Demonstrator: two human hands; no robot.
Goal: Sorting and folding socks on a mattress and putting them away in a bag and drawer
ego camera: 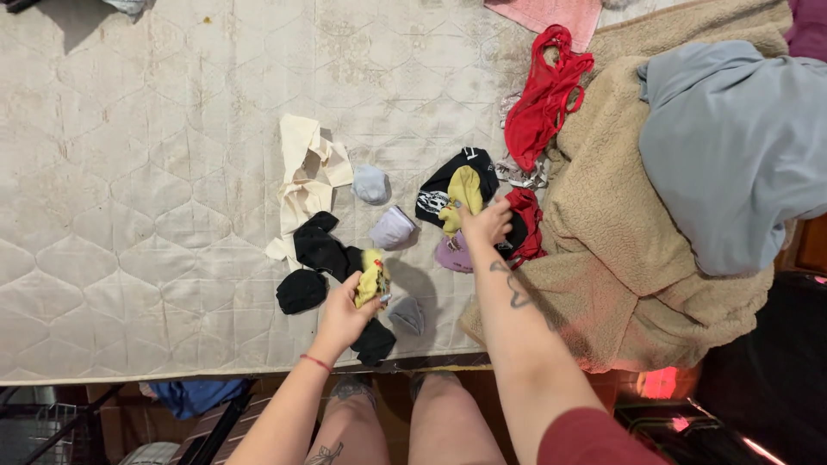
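Observation:
My left hand (341, 312) grips a small yellow sock (373, 281) above a cluster of black socks (320, 251) on the quilted white mattress (138, 189). My right hand (485, 222) reaches further out and pinches a second yellow sock (463, 191) that lies on a black printed garment (441, 185). Just below that hand sits a lilac rolled piece (451, 255), and a red cloth (525, 226) lies to its right.
A cream cloth (306, 176), a pale blue roll (371, 183), a lilac roll (394, 228) and a grey roll (407, 314) lie between the hands. A red garment (544, 99), a beige fleece blanket (620, 232) and a grey-blue garment (732, 146) fill the right side.

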